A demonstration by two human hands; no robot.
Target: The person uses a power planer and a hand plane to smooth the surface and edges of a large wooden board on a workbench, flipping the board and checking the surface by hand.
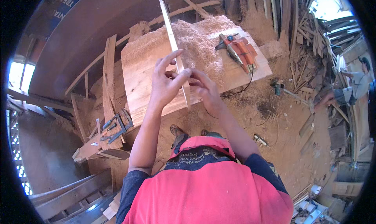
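- A thin wooden strip (172, 40) stood on edge in the centre of the frame, running from the hands up toward the top edge.
- The left hand (166, 83) pinched its lower part, thumb and forefinger closed on the strip, the other fingers spread loose.
- The right hand (205, 91) met it from the other side, fingertips touching the strip and the left thumb.
- Beneath lay a wooden board (145, 79), heaped with wood shavings (196, 38) at upper centre.
- An orange electric planer (239, 50) rested on the board, upper right of the hands.
- Clamps (115, 128) lay at lower left.
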